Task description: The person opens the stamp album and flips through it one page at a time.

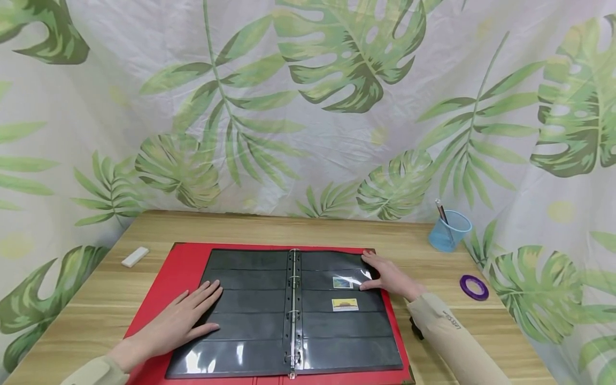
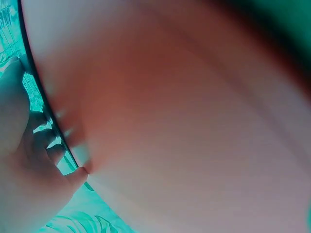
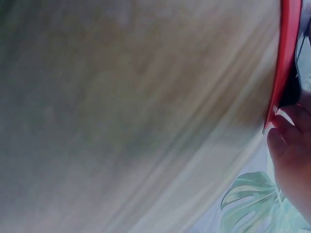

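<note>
A red ring binder point(image 1: 159, 297) lies spread on the table in the head view, its black stock pages point(image 1: 250, 326) on both sides of the metal rings point(image 1: 294, 315). On the right page sit a blue-green stamp point(image 1: 343, 282) and, one row lower, a yellow stamp point(image 1: 345, 305). My left hand point(image 1: 175, 321) rests on the left page with its fingers extended. At the right page's upper outer edge is my right hand point(image 1: 387, 275), thumb spread from the fingers. Its thumb tip is beside the blue-green stamp. The left wrist view is strongly discoloured and blurred.
A white block point(image 1: 135, 256) lies left of the binder. Toward the back right stands a blue mesh cup point(image 1: 449, 232) holding pens point(image 1: 441, 211). A purple tape roll point(image 1: 474, 287) lies near the right edge. A small black object point(image 1: 416, 328) is partly hidden by the right sleeve.
</note>
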Demonstrator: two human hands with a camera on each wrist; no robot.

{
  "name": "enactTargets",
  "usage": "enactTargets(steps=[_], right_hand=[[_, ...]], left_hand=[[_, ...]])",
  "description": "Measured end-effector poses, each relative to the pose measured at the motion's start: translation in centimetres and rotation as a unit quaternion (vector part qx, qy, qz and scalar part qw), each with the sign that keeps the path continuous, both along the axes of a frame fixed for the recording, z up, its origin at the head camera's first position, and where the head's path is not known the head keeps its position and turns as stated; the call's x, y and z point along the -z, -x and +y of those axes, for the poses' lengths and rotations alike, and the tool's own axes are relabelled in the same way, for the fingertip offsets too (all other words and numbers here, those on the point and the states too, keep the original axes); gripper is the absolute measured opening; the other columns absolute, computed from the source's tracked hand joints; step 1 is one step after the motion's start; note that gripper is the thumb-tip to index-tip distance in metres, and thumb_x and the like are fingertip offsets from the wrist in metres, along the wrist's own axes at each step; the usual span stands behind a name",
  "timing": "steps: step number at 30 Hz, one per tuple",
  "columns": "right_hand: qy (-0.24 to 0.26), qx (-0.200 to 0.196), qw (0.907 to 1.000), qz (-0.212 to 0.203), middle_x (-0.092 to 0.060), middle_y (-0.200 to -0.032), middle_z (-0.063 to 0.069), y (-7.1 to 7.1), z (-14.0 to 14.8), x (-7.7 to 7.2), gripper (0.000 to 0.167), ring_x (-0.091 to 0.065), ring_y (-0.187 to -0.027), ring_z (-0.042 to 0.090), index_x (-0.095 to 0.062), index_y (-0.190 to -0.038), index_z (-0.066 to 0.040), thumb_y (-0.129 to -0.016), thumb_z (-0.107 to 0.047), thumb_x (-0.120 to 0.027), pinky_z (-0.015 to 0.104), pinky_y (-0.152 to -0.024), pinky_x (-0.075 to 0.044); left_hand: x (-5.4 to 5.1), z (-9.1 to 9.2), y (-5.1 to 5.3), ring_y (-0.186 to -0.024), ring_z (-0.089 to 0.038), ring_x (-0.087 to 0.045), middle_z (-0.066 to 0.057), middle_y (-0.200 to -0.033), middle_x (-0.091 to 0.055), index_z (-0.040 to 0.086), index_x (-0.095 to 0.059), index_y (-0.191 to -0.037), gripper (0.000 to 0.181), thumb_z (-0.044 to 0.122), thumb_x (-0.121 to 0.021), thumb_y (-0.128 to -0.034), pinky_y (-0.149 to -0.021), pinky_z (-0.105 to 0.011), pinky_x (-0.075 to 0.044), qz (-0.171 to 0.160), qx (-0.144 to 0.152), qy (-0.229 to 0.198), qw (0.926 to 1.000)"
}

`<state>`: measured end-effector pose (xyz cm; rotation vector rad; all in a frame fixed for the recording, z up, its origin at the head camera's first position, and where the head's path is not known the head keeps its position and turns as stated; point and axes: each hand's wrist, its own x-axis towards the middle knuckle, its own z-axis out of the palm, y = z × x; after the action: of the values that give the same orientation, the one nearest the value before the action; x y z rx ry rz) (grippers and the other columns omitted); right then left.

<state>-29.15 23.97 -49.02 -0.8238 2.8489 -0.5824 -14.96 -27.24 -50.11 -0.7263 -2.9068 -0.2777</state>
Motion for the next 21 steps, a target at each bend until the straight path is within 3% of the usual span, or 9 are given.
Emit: enactTargets(steps=[5, 10, 18, 21], right_hand=[[0.018, -0.003, 0.999, 0.042, -0.053, -0.145, 0.023, 0.1, 0.0, 0.1, 0.089, -0.051, -0.132, 0.043, -0.052, -0.14, 0.003, -0.074, -0.048, -0.082, 0.056, -0.107, -0.044], [0.016, 0.004, 0.9981, 0.06, -0.057, -0.138, 0.022, 0.0, -0.1, -0.1, 0.087, -0.055, -0.124, 0.04, -0.057, -0.137, 0.002, -0.071, -0.048, -0.084, 0.054, -0.102, -0.048], [0.038, 0.033, 0.9987, 0.008, -0.049, -0.139, 0.025, 0.0, -0.6, -0.9, 0.093, -0.053, -0.125, 0.04, -0.052, -0.138, 0.009, -0.07, -0.042, -0.088, 0.052, -0.101, -0.048], [0.067, 0.052, 0.9964, -0.006, -0.049, -0.134, 0.027, 0.0, -0.5, -1.4, 0.093, -0.058, -0.106, 0.034, -0.047, -0.141, 0.01, -0.072, -0.034, -0.089, 0.043, -0.088, -0.052]], left_hand=[[0.1, 0.0, 0.1, -0.141, -0.037, -0.045, -0.011, -0.155, -0.045, 0.01, -0.048, -0.147, 0.078, 0.06, -0.062, -0.0893, -0.108, -0.061, -0.042, 0.0, -0.001, 0.003, 1.0], [0.1, 0.0, 0.1, -0.141, -0.037, -0.044, -0.011, -0.155, -0.044, 0.011, -0.047, -0.148, 0.079, 0.062, -0.06, -0.0894, -0.108, -0.061, -0.041, -0.008, -0.004, 0.003, 1.0], [-0.1, 0.0, 0.0, -0.141, -0.037, -0.044, -0.012, -0.155, -0.044, 0.01, -0.048, -0.148, 0.078, 0.062, -0.06, -0.0895, -0.108, -0.061, -0.041, -0.007, -0.005, 0.001, 1.0], [-0.1, 0.0, 0.0, -0.141, -0.037, -0.044, -0.012, -0.155, -0.044, 0.01, -0.047, -0.148, 0.079, 0.062, -0.06, -0.0897, -0.108, -0.061, -0.041, -0.009, -0.003, -0.003, 0.9999]])
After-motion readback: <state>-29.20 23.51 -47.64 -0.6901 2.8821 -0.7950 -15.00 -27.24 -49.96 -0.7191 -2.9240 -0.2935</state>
